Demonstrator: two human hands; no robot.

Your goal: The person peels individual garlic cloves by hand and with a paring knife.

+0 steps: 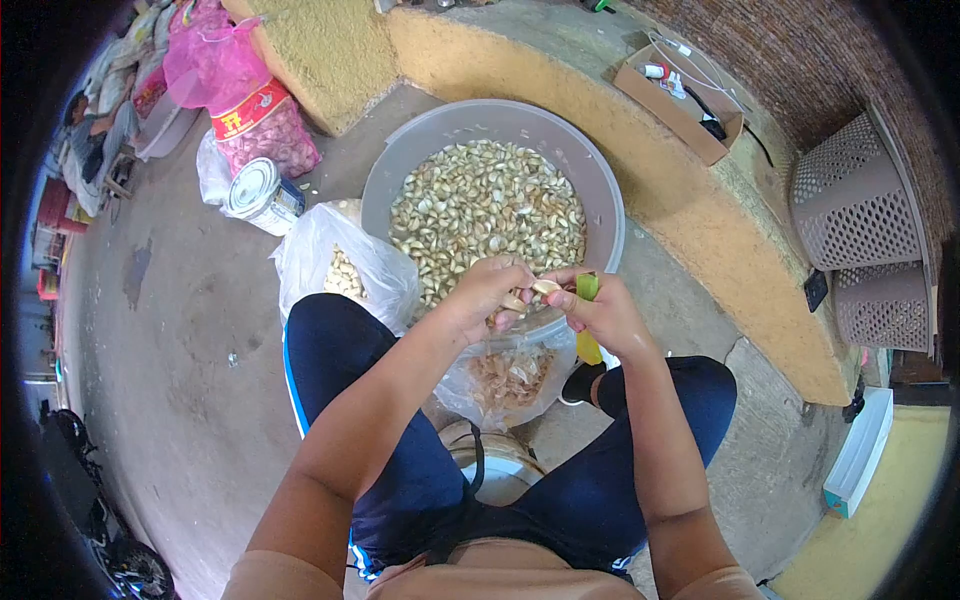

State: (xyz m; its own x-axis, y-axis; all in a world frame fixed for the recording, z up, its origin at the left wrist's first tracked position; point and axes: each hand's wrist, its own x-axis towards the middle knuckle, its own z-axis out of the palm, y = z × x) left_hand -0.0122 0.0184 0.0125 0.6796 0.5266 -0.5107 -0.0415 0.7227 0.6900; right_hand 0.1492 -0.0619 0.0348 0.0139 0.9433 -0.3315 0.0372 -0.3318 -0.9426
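Observation:
My left hand (497, 292) is closed around garlic cloves, over the near rim of a large grey tub (412, 138). A pale garlic clove (546, 287) is pinched between the fingertips of both hands. My right hand (606, 312) also grips a yellow-green handled tool (587, 287); its working end is hidden. Many unpeeled garlic cloves (490, 205) fill the tub, apparently in water. Below my hands lies a clear plastic bag of garlic skins (510, 382). Left of the tub, a white plastic bag (385, 275) holds peeled cloves (343, 275).
A lidded white pail (262, 195) and a pink mesh sack of garlic (265, 135) stand at upper left. The yellow concrete ledge (560, 85) curves behind the tub, with a cardboard box (670, 110) on it. Perforated grey baskets (855, 200) are at right.

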